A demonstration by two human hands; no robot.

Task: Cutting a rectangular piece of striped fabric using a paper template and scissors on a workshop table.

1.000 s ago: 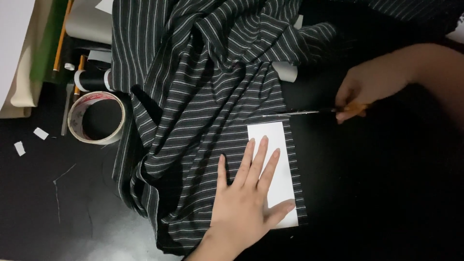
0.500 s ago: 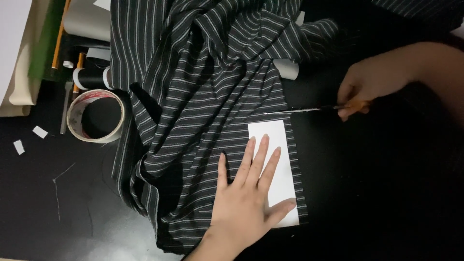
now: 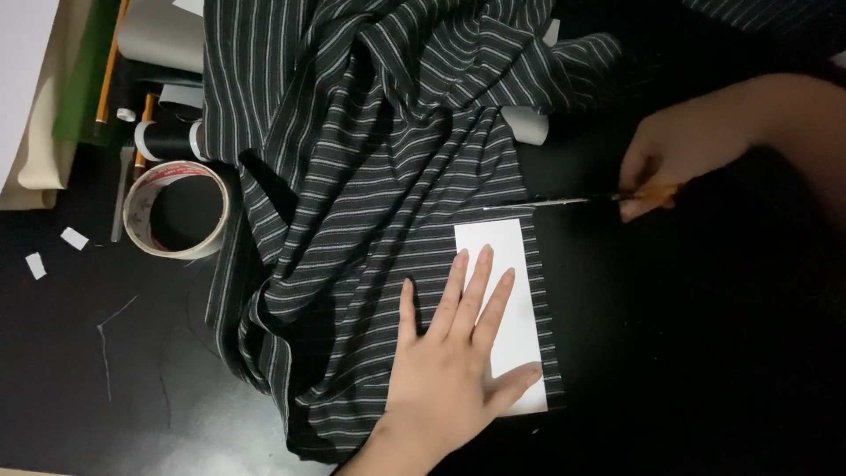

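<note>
A black fabric with thin white stripes (image 3: 370, 176) lies bunched across a black table. A white paper rectangle (image 3: 507, 300) rests on its lower right part. My left hand (image 3: 454, 357) presses flat on the paper and fabric, fingers spread. My right hand (image 3: 679, 159) grips orange-handled scissors (image 3: 573, 201) at the right. Their blades point left along the fabric just above the paper's top edge.
A roll of tape (image 3: 174, 209) lies left of the fabric. Beyond it are a black spool (image 3: 167, 139), pencils (image 3: 110, 62), a grey roll (image 3: 163, 35) and green and beige sheets (image 3: 62, 97). Small white paper scraps (image 3: 74, 238) and loose threads (image 3: 110, 335) lie at the left.
The scissors and my right hand have shifted slightly left along the fabric. My left hand stays flat on the paper.
</note>
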